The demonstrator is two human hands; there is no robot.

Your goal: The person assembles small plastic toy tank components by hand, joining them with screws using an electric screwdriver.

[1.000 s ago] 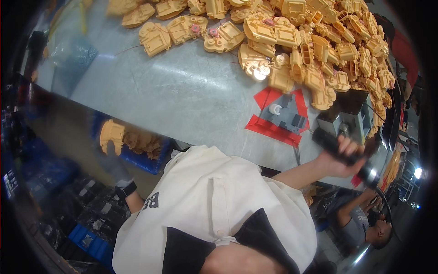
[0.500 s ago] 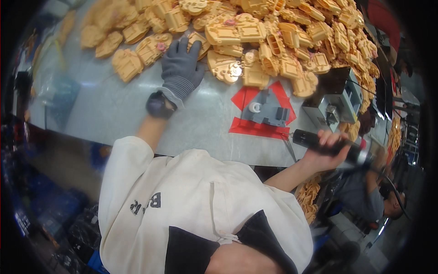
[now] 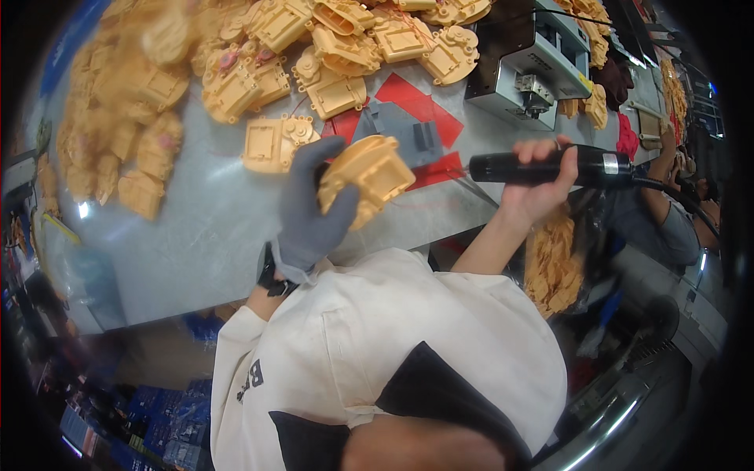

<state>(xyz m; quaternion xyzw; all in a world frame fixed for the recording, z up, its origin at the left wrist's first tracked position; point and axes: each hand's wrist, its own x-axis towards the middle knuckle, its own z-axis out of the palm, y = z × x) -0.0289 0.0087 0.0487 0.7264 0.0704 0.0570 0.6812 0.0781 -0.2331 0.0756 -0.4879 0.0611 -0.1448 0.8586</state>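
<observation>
A factory assembly workshop is indicated. Near-identical yellow plastic housings (image 3: 338, 94) are heaped in numbers over the far and left parts of a grey worktable (image 3: 196, 259), on which a grey fixture (image 3: 389, 124) is set among red strips (image 3: 416, 102). A corded black power tool (image 3: 510, 168) is held at the right, near a grey metal box (image 3: 510, 71). Farther right, another person in grey (image 3: 664, 224) is seen, and more yellow parts (image 3: 554, 267) are piled below the table's near edge.

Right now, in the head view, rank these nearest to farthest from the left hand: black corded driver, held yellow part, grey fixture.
1. Yellow part, gripped by the left hand.
2. Grey fixture, ahead and to the right.
3. Black corded driver, farther right, in the right hand.
</observation>
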